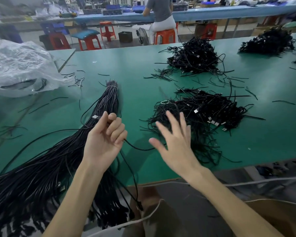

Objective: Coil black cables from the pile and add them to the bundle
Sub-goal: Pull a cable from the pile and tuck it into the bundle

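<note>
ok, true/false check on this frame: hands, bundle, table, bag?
1. The left hand grips a black cable. True.
2. The right hand pinches a connector. False: its fingers are spread and hold nothing.
3. The long bundle is tied with a white band near its far end. True.
4. The table is blue. False: it is green.
5. The plastic bag lies on the right. False: it lies on the left.
</note>
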Demonstrator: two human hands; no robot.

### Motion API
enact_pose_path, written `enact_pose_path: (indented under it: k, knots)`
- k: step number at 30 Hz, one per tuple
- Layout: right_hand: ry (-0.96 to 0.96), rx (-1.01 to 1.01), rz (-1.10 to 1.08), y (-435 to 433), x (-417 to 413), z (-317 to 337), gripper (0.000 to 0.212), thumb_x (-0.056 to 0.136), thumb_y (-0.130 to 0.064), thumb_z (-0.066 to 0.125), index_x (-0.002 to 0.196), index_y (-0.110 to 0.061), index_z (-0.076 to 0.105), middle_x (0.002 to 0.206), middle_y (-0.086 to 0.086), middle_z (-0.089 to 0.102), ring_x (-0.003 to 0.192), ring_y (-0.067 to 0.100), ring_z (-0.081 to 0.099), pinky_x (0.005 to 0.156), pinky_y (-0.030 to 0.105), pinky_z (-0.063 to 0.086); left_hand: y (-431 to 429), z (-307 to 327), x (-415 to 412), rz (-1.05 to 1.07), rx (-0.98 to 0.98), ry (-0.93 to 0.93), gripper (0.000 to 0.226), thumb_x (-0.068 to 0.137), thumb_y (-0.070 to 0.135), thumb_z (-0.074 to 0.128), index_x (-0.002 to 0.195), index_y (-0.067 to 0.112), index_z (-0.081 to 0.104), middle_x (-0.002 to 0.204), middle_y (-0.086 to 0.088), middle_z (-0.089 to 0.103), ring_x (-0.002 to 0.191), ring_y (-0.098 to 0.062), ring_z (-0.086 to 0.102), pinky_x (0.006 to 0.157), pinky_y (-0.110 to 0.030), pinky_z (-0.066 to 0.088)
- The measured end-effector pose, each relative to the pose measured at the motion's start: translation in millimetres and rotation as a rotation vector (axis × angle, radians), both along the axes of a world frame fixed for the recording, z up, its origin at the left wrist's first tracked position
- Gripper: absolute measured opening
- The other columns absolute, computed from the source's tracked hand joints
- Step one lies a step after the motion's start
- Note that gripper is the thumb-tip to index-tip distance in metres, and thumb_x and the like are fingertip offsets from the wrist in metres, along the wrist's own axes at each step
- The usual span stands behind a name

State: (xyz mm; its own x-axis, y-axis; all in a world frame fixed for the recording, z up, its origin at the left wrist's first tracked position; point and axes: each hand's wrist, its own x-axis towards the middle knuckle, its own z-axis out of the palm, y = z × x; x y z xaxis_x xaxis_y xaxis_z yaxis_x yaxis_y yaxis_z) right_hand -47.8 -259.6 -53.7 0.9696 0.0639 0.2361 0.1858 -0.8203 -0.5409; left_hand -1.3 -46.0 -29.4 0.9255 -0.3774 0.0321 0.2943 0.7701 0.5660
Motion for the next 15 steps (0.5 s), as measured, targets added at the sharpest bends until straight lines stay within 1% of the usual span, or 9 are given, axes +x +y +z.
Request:
enact_pose_path:
  k: [3, 5, 6, 8, 9, 10, 11, 13, 15]
  knots:
    - [-0.045, -0.255, 0.075, 16, -6, 1, 0.08, 0.095, -0.075, 0.021, 0.157, -0.027, 0.038, 0.171, 0.002, -0.016, 0.148, 0.03, -0.038, 0.12, 0.068, -0.008, -5, 1, -3, -0.037, 0.037, -0.076, 0.043, 0.111, 0.044, 0.035, 0.089, 0.017, 0.06, 0.06, 0.009, 0.027, 0.05, -0.009, 0.019, 0.049, -0.024, 0.024]
    - [-0.069, -0.262, 0.167, 23, -8, 2, 0.079, 0.097, -0.072, 0.018, 0.154, -0.025, 0.044, 0.172, 0.004, -0.005, 0.151, 0.03, -0.032, 0.121, 0.065, -0.008, -7, 3, -4, -0.032, 0.063, -0.122, 0.045, 0.111, 0.047, 0.034, 0.093, 0.016, 0.06, 0.059, 0.009, 0.027, 0.049, -0.008, 0.021, 0.049, -0.024, 0.025]
    - [-0.04, -0.163, 0.237, 26, -10, 2, 0.075, 0.099, -0.068, 0.021, 0.15, -0.022, 0.05, 0.172, 0.004, 0.011, 0.156, 0.025, -0.021, 0.124, 0.06, -0.006, -7, 5, -5, -0.023, 0.066, -0.139, 0.045, 0.111, 0.048, 0.034, 0.094, 0.016, 0.06, 0.059, 0.009, 0.027, 0.049, -0.007, 0.021, 0.049, -0.023, 0.026]
    - [0.065, 0.138, 0.373, 28, -14, 1, 0.061, 0.103, -0.057, 0.03, 0.133, -0.017, 0.065, 0.149, 0.003, 0.054, 0.153, 0.018, 0.023, 0.126, 0.048, 0.012, -6, 9, -5, 0.003, 0.068, -0.158, 0.045, 0.111, 0.049, 0.034, 0.094, 0.017, 0.061, 0.059, 0.01, 0.026, 0.049, -0.007, 0.022, 0.049, -0.023, 0.028]
    - [0.097, 0.238, 0.409, 28, -16, -2, 0.053, 0.105, -0.053, 0.034, 0.122, -0.017, 0.069, 0.127, 0.001, 0.067, 0.136, 0.014, 0.047, 0.119, 0.044, 0.03, -5, 11, -5, 0.016, 0.071, -0.163, 0.045, 0.111, 0.049, 0.034, 0.092, 0.017, 0.061, 0.06, 0.009, 0.026, 0.05, -0.007, 0.022, 0.05, -0.022, 0.028]
    - [0.109, 0.258, 0.423, 27, -18, -4, 0.044, 0.107, -0.05, 0.038, 0.111, -0.018, 0.068, 0.106, -0.002, 0.07, 0.112, 0.012, 0.059, 0.105, 0.042, 0.044, -5, 13, -5, 0.028, 0.075, -0.168, 0.046, 0.111, 0.05, 0.034, 0.09, 0.018, 0.06, 0.061, 0.009, 0.026, 0.05, -0.008, 0.022, 0.051, -0.022, 0.029]
    - [0.114, 0.236, 0.429, 27, -20, -4, 0.037, 0.109, -0.044, 0.041, 0.103, -0.017, 0.065, 0.09, -0.004, 0.067, 0.092, 0.011, 0.06, 0.091, 0.04, 0.049, -5, 15, -6, 0.033, 0.08, -0.176, 0.047, 0.11, 0.05, 0.034, 0.087, 0.019, 0.059, 0.061, 0.009, 0.026, 0.051, -0.008, 0.022, 0.052, -0.022, 0.029]
    - [0.159, 0.204, 0.411, 23, -16, -8, 0.023, 0.109, -0.027, 0.046, 0.097, -0.015, 0.062, 0.073, -0.01, 0.061, 0.07, 0.008, 0.057, 0.075, 0.035, 0.05, -3, 16, -11, -0.007, 0.118, -0.227, 0.047, 0.111, 0.048, 0.034, 0.081, 0.019, 0.055, 0.06, 0.01, 0.03, 0.051, -0.008, 0.024, 0.054, -0.022, 0.031]
    - [0.232, 0.147, 0.38, 14, -4, -5, 0.017, 0.106, -0.01, 0.049, 0.096, -0.015, 0.063, 0.073, -0.021, 0.063, 0.064, -0.001, 0.055, 0.067, 0.022, 0.045, 5, 17, -16, -0.157, 0.246, -0.382, 0.047, 0.11, 0.044, 0.038, 0.073, 0.016, 0.05, 0.055, 0.011, 0.038, 0.047, -0.008, 0.029, 0.053, -0.024, 0.032]
